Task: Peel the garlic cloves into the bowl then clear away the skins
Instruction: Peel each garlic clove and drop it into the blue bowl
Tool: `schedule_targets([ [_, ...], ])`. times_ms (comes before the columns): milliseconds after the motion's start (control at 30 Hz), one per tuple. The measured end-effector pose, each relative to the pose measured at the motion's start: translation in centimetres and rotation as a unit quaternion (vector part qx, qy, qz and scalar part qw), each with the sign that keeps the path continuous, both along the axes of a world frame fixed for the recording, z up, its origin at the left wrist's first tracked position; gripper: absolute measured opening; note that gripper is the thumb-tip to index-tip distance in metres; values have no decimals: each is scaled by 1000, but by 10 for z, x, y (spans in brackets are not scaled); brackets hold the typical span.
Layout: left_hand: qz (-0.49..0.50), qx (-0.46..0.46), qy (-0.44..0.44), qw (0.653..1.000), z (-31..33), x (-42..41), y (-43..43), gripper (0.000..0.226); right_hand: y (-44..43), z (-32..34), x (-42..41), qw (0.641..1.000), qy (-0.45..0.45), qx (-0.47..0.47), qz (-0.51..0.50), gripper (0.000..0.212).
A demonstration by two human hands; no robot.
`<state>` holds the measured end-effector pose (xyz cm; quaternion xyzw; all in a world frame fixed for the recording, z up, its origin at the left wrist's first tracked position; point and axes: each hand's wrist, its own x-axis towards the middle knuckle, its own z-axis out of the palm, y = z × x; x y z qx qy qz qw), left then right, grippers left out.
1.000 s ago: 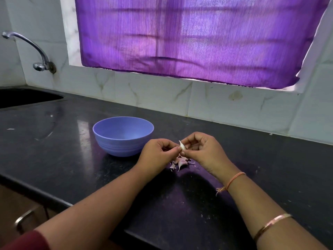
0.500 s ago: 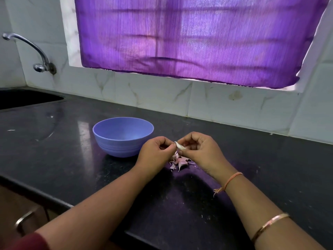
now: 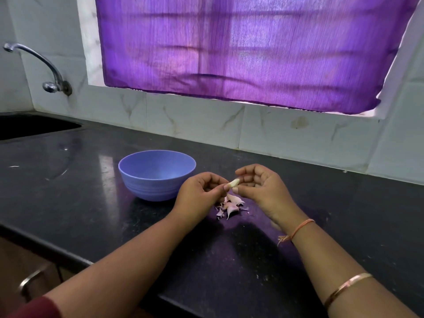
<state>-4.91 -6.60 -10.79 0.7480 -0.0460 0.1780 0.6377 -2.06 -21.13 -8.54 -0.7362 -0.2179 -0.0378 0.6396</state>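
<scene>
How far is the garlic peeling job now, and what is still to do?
Done: some peeling, since a small pile of pinkish papery skins lies on the black stone counter. In hand: the left hand and right hand both pinch a pale garlic clove that looks mostly bare. Left: dropping it into the round blue plastic bowl, whose visible inside shows no clove, then clearing the skins.

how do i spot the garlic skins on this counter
On the black counter, look right of the blue bowl. The skins lie between the left hand and right hand: a heap of pinkish papery flakes, unlike the smooth pale clove pinched above.
</scene>
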Motion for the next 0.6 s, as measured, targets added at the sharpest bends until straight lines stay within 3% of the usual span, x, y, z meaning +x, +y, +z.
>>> schedule_targets([
  [233,-7,10,-8,1000,-1,1,1,5,0,0,-1,995,50,81,22,23],
  [600,8,13,-11,1000,-2,1,1,6,3,-3,-3,998,35,40,15,11],
])
